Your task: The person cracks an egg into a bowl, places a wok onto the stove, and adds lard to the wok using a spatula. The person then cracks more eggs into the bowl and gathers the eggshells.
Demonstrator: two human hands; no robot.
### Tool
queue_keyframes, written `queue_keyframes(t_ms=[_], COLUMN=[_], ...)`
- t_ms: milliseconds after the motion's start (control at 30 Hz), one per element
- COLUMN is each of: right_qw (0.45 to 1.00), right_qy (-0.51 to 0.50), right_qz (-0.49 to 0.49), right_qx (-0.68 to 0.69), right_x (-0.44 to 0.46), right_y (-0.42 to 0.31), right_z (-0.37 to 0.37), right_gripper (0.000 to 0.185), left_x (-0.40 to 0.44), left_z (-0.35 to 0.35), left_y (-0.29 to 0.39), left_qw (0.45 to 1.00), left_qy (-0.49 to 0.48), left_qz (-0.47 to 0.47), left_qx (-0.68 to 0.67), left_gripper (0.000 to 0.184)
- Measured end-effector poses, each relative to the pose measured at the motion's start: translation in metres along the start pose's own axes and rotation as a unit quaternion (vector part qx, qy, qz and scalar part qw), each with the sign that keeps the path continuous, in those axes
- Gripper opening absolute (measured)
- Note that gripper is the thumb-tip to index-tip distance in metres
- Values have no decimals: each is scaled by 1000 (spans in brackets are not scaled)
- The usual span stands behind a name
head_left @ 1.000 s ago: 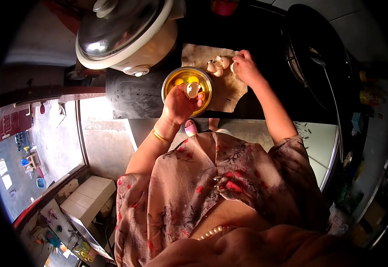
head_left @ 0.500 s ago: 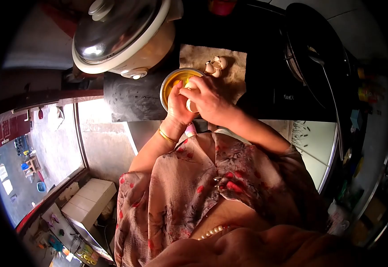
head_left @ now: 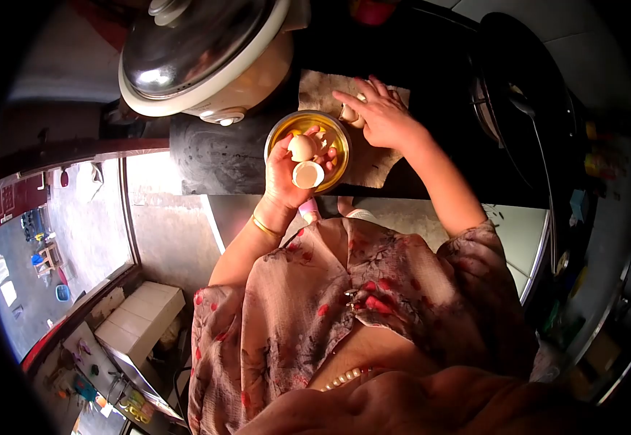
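My left hand is closed around cracked eggshells over a round metal bowl. One rounded eggshell sits up between the fingers, and below it an eggshell half shows its hollow white inside. Yellow liquid that looks like beaten or raw egg shows in the bowl around the hand. My right hand has its fingers spread above a sheet of brown paper. Broken eggshells lie on the paper beside its fingers, partly covered by them.
A lidded electric cooker stands at the left of the dark countertop. On the right is a large black wok with a long-handled ladle. Something red is at the far edge.
My right hand has left the bowl and moved right and away from me, over the paper. My left hand stays at the bowl, and the eggshells in it now show plainly.
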State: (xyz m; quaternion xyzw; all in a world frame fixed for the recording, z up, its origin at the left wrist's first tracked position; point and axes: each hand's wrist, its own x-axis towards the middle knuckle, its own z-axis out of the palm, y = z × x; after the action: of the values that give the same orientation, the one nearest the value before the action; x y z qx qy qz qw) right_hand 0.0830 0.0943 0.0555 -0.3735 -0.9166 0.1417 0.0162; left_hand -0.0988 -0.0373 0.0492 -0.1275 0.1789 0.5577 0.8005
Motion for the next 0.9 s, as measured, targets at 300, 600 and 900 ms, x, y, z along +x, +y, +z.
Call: queue_keyframes(t_ms=[300, 600, 900], right_qw=[995, 903, 850], right_qy=[-27, 123, 131], right_qz=[-46, -13, 50], right_qx=[83, 412, 507], right_x=[3, 3, -34], right_y=[2, 32, 23], right_z=[31, 62, 63], right_gripper=[49, 30, 27], left_x=[-18, -36, -43], left_z=[-1, 2, -9], left_y=[7, 17, 26], left_qw=[999, 998, 998], left_qy=[1, 23, 55], left_qz=[33, 65, 41], left_qx=[-18, -8, -15], left_gripper=[47, 46, 46])
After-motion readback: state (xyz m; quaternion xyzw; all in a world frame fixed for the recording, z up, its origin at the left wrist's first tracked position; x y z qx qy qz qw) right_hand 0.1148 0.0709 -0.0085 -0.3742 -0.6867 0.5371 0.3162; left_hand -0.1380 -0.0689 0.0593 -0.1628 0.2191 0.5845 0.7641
